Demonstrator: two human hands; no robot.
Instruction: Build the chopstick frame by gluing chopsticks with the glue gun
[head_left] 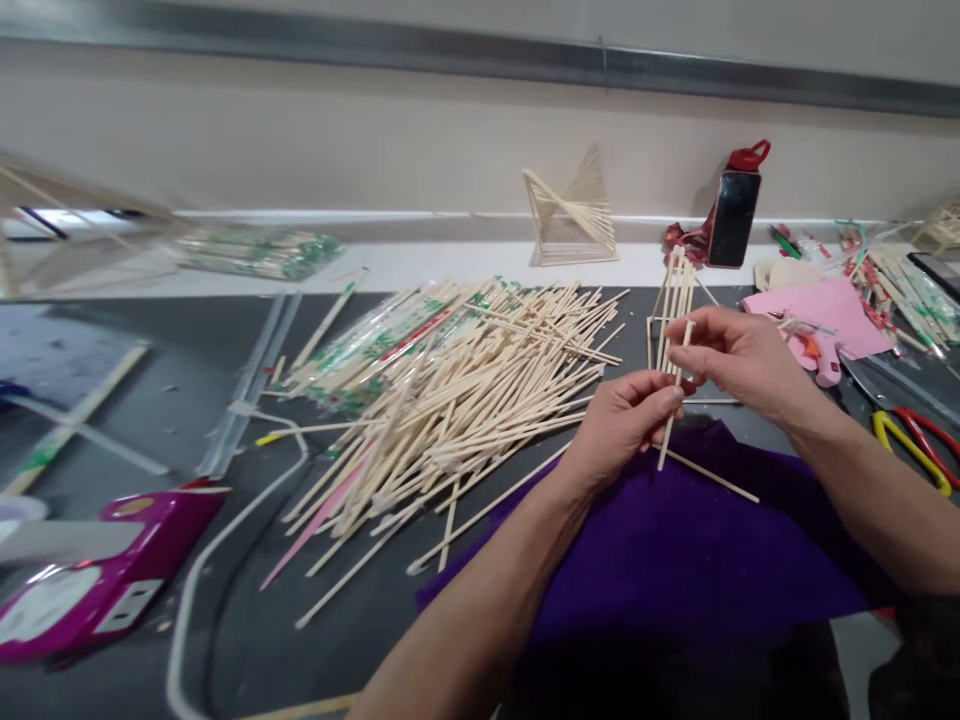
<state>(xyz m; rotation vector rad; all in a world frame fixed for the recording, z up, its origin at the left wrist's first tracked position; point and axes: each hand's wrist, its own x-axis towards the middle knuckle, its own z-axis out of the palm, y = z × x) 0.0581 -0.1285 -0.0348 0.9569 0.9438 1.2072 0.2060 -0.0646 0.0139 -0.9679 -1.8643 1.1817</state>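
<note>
- Your left hand, just right of the pile of sticks, is nearly closed, thumb and fingers pinching a thin stick partway along.
- Your right hand, farther right of the pile, has thumb and forefinger brought together on that stick's upper end; its other fingers are curled loosely.
- The pinched stick is right of the pile, tilted, its lower end over the purple cloth. You have it in front of a stick frame; whether the two touch, I cannot tell.
- Done, as far as can be judged: that frame, also right of the pile, already has several sticks standing side by side, close together at the top. Your hands cover part of it, so which joints are fixed is unclear.
- Behind the pile, a twisted stick model stands against the wall and looks complete.
- Left, by the look of it: the frame seems only partly filled, and the stick you hold does not look fixed anywhere yet.
- You have plenty of loose material: the pile itself, a plastic packet at its left edge, and a single loose stick to its right, near the cloth.
</note>
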